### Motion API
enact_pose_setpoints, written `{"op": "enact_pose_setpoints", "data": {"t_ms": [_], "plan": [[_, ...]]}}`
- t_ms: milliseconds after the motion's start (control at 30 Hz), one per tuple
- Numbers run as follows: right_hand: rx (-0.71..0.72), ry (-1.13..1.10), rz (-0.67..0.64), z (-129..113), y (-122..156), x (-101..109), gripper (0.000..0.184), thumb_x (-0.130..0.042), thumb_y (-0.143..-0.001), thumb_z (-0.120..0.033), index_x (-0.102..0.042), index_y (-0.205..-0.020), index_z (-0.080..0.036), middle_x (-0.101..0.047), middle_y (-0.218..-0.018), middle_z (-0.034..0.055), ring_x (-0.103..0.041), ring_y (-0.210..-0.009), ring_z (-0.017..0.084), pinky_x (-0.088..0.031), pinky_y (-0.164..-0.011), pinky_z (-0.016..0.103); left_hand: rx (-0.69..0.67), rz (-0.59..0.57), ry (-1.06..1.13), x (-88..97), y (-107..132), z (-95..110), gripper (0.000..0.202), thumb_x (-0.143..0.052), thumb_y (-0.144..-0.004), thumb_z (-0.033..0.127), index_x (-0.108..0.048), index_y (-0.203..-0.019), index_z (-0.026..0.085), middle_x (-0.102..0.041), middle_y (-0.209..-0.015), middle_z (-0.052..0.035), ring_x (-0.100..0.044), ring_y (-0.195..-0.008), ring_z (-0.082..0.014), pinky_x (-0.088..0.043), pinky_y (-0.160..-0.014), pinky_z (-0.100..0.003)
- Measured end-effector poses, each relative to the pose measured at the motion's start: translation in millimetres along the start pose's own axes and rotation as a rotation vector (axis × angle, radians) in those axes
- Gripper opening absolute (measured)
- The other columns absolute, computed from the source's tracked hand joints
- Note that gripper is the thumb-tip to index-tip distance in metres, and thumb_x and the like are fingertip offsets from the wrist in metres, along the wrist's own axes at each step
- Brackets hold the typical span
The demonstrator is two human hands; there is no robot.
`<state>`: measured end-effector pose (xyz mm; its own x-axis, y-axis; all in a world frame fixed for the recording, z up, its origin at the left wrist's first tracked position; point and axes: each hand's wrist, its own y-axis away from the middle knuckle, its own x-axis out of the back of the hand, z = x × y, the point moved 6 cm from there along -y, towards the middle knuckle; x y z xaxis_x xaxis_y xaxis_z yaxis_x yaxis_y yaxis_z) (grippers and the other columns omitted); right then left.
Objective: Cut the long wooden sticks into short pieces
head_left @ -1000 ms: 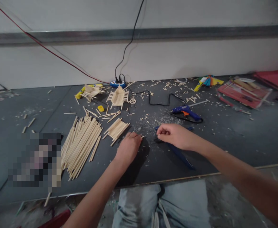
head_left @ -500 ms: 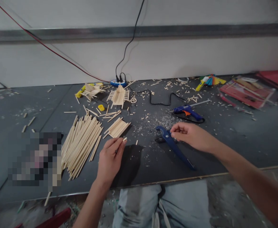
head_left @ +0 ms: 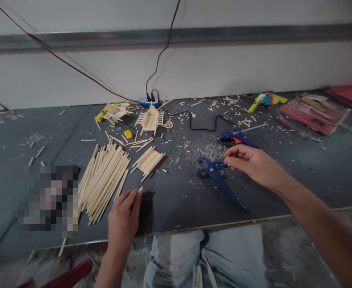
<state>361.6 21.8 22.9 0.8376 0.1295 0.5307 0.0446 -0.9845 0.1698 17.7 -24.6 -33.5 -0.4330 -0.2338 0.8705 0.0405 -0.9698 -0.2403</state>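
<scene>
The left hand (head_left: 124, 216) grips a short stick piece (head_left: 140, 189) between thumb and fingertips, above the tabletop (head_left: 176, 208) near its front edge and to the right of the stick bundle (head_left: 105, 180). The right hand (head_left: 252, 165) is positioned above the short handle of the blue hand cutter (head_left: 224, 190), fingers curled toward the thumb; a pale speck shows at the fingertips, but whether they are closed on anything, or touch the handle, cannot be told. The cutter lies on the tabletop, its long handle pointing toward the front edge. Beyond the left hand lies a small stick platform (head_left: 149, 161) with projecting rails; two stick assemblies (head_left: 150, 121) (head_left: 115, 113) stand farther back. The hot glue gun (head_left: 228, 136) lies behind the right hand. The step in hand is judged to be the handling of short cut pieces, with no piece being joined. The next move calls for a firm fingertip pinch on the short piece, controlled alignment of its end, and clearance between the right hand and the glue gun nozzle.
</scene>
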Motion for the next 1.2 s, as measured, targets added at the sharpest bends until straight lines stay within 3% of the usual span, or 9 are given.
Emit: {"op": "enact_pose_setpoints", "data": {"t_ms": [333,600,833,967,1200], "plan": [[-0.006,-0.030,-0.008,6,2,-2,0.028,-0.054,-0.075,-0.044,-0.056,-0.090,-0.020,-0.058,-0.072,0.0021,-0.054,-0.064,0.015,-0.042,-0.059,0.027,-0.074,-0.072,0.017,-11.0,-2,7,0.026,-0.044,-0.085,0.035,-0.063,-0.093,0.018,-0.064,-0.093,-0.0062,-0.058,-0.085,-0.0178,-0.044,-0.079,-0.027],[-0.004,-0.012,-0.110,5,7,-23,0.023,-0.053,-0.076,-0.040,-0.056,-0.088,-0.021,-0.059,-0.077,0.0015,-0.054,-0.067,0.014,-0.042,-0.063,0.026,-0.170,-0.147,0.010,-27.8,-15,33,0.027,-0.041,-0.086,0.034,-0.063,-0.091,0.019,-0.064,-0.093,-0.0065,-0.056,-0.086,-0.0196,-0.042,-0.081,-0.032],[-0.003,-0.004,-0.138,2,10,-29,0.023,-0.051,-0.077,-0.040,-0.056,-0.089,-0.021,-0.059,-0.078,0.0014,-0.054,-0.069,0.015,-0.042,-0.063,0.026,-0.180,-0.223,0.092,-39.0,-37,50,0.026,-0.048,-0.082,0.034,-0.060,-0.100,0.018,-0.063,-0.098,-0.0083,-0.057,-0.091,-0.0212,-0.044,-0.083,-0.034],[-0.006,0.067,-0.201,4,19,-45,0.017,-0.051,-0.078,-0.035,-0.058,-0.086,-0.021,-0.060,-0.075,0.0009,-0.053,-0.068,0.014,-0.041,-0.062,0.024,-0.153,-0.316,0.123,-38.4,-49,47,0.032,-0.047,-0.081,0.037,-0.056,-0.106,0.019,-0.062,-0.101,-0.0076,-0.059,-0.085,-0.0188,-0.047,-0.076,-0.030],[0.083,0.199,-0.322,-7,27,-74,0.013,-0.051,-0.079,-0.031,-0.060,-0.084,-0.023,-0.061,-0.069,-0.0003,-0.053,-0.061,0.012,-0.036,-0.055,0.023,-0.251,-0.284,-0.008,-40.0,-63,50,0.036,-0.038,-0.084,0.023,-0.052,-0.117,0.015,-0.053,-0.120,-0.0097,-0.051,-0.108,-0.0223,-0.040,-0.094,-0.035]]}}
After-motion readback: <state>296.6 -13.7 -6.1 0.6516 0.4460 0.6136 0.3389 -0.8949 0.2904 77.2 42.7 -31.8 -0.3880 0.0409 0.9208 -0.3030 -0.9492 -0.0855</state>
